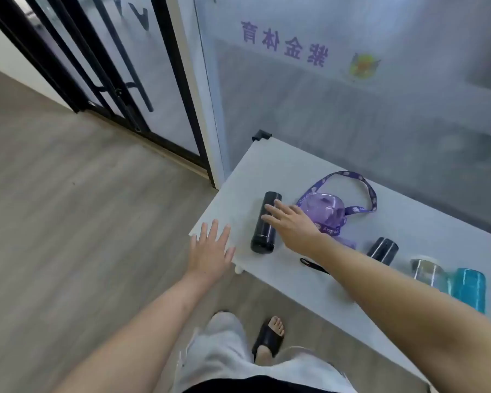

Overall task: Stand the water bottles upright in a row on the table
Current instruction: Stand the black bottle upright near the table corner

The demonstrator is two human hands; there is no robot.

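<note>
Head view looks down on a white bench [267,165] set against a frosted glass wall. A black bottle [265,224] lies on its side near the bench's left end. The right hand [291,222] reaches over it with fingers spread wide, fingertips touching or just above the bottle's body; nothing is gripped. The left hand [210,251] hovers flat and open at the bench's left edge, holding nothing. Just beyond the right hand lies a purple bottle [325,209] with a looped purple strap [363,188]. Further right stand a dark bottle [381,251], a clear bottle [427,272] and a teal bottle [468,287], seemingly upright.
</note>
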